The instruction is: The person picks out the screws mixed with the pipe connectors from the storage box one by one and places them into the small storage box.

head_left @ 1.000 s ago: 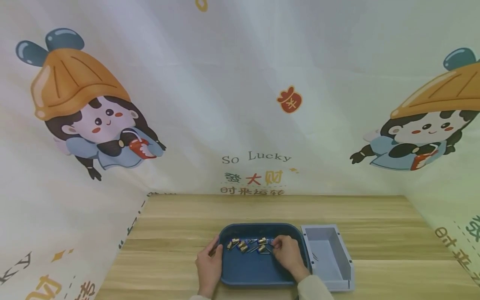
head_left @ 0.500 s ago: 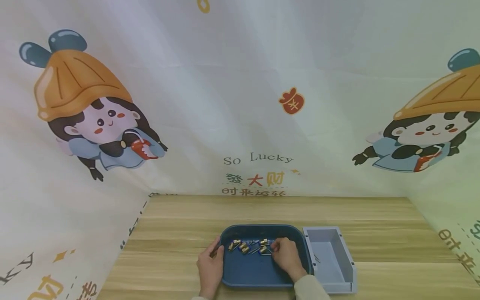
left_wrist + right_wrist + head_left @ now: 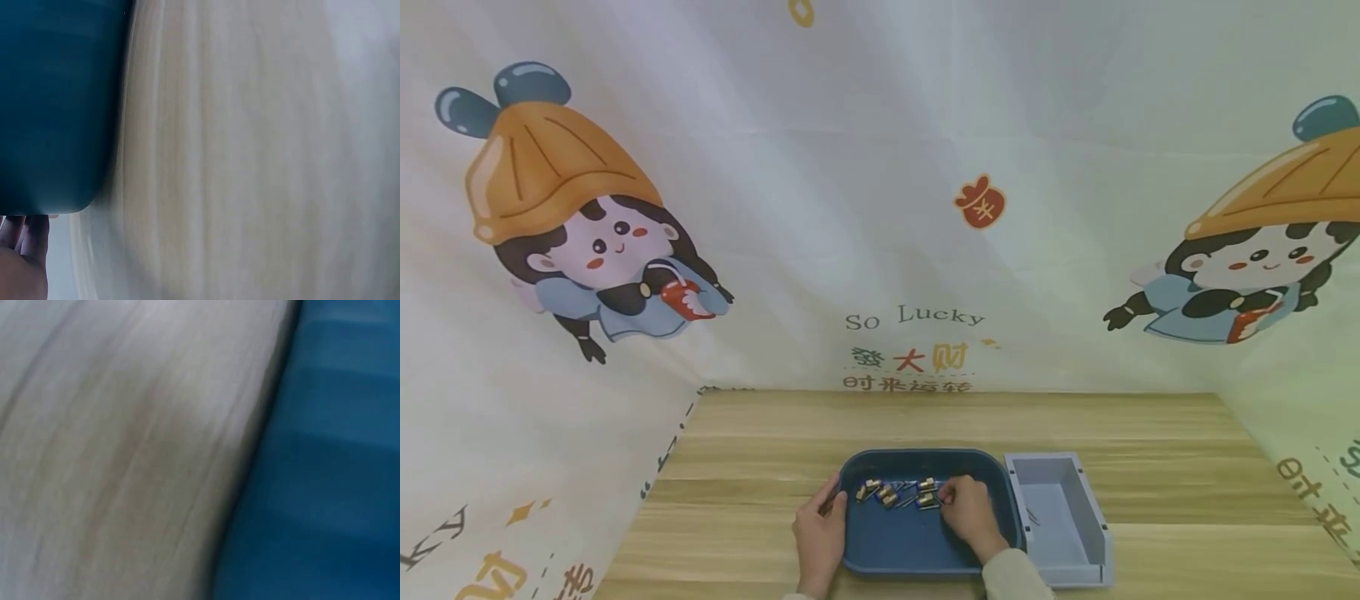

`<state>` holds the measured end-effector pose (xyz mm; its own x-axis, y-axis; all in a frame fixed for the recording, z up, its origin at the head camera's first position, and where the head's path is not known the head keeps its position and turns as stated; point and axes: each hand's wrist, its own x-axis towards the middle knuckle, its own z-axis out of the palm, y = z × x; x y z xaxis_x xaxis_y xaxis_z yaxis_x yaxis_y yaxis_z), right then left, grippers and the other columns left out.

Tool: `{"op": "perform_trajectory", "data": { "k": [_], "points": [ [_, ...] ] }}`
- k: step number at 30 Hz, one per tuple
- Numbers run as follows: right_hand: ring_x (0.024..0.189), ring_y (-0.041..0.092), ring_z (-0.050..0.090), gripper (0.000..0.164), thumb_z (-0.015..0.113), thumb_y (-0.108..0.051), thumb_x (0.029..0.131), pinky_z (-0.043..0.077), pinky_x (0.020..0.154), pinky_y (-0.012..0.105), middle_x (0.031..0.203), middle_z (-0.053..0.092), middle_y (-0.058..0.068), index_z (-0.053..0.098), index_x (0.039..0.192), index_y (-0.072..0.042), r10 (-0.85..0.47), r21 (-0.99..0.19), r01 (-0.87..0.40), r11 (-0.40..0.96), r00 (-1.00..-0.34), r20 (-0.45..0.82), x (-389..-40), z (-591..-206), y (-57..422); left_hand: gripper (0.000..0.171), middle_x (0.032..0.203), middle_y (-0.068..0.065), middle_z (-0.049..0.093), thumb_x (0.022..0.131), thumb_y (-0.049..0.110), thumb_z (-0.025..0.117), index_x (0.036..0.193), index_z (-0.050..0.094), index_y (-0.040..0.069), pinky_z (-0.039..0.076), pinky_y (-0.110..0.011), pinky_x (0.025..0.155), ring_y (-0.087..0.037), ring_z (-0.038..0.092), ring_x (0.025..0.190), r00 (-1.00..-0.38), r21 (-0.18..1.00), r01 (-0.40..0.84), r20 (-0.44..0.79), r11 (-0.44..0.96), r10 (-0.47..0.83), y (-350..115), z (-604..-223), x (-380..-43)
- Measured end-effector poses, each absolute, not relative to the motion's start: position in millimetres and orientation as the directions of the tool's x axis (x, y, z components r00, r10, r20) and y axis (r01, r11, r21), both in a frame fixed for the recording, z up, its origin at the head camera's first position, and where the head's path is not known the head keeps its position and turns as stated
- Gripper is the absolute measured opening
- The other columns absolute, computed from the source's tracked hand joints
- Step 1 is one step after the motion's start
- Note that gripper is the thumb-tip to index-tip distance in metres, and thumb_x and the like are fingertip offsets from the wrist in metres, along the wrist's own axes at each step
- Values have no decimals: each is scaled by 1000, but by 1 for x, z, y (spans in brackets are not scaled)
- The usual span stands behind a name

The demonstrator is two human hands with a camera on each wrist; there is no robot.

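Observation:
My left hand point(image 3: 820, 533) grips the left wall of a dark blue tray point(image 3: 910, 550), its thumb along the rim. Inside the tray, toward the back, lie several small brass-coloured pieces point(image 3: 888, 497) with blue parts and thin metal pins. My right hand point(image 3: 972, 510) reaches over the tray's right side. Its thumb and forefinger pinch at the pin end of the rightmost brass piece point(image 3: 927, 500); the fingers hide part of it. The left wrist view shows the outer wall of the tray point(image 3: 56, 112), and the right wrist view has a blurred blue tray wall point(image 3: 337, 487).
A grey open-fronted bin point(image 3: 1063, 475) stands right beside the tray, with thin metal bits point(image 3: 1033, 517) near its left wall. Both stand on a wood-grain table point(image 3: 737, 467). A printed cloth point(image 3: 790, 250) encloses the table at the back and sides.
My right hand has shifted slightly left toward the rightmost brass piece, its fingertips still close together. The left hand stays on the tray, and the brass pieces lie much as before.

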<state>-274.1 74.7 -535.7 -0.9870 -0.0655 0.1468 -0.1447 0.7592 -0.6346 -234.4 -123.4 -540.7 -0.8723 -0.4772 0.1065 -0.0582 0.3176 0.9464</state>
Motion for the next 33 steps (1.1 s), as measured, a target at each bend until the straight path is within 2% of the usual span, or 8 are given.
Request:
{"op": "perform_trajectory", "data": {
  "k": [7,18,28,33],
  "points": [
    [56,7,50,14,68,8,65,44,50,23,61,60,-2,69,70,-5,-61,-655,-142,742,-988,145,-274,-537,74,30,119,-17,66,88,4,62,118,65,2,56,-39,87,-32,66,104,-871,944,-51,118,327,-477,-125,-539,-234],
    [58,10,51,10,68,5,67,43,50,23,64,61,1,69,75,-2,-36,-704,-69,706,-997,62,-270,-527,76,31,120,-17,65,88,4,62,119,65,2,56,-40,89,-31,66,105,-873,947,-62,102,315,-477,-124,-541,-235],
    [53,7,49,9,66,3,66,41,47,21,60,63,-1,70,70,-4,-58,-725,-167,668,-983,173,-267,-517,78,30,116,-19,67,89,5,61,119,64,2,57,-40,86,-32,66,103,-875,938,-81,95,338,-474,-124,-542,-236],
    [54,5,53,11,68,4,66,45,48,19,62,65,-1,72,73,-4,-87,-740,-220,636,-973,214,-266,-513,83,31,118,-20,65,90,5,60,120,63,1,56,-41,87,-34,65,105,-881,937,-78,95,340,-464,-124,-540,-236]
  ]
}}
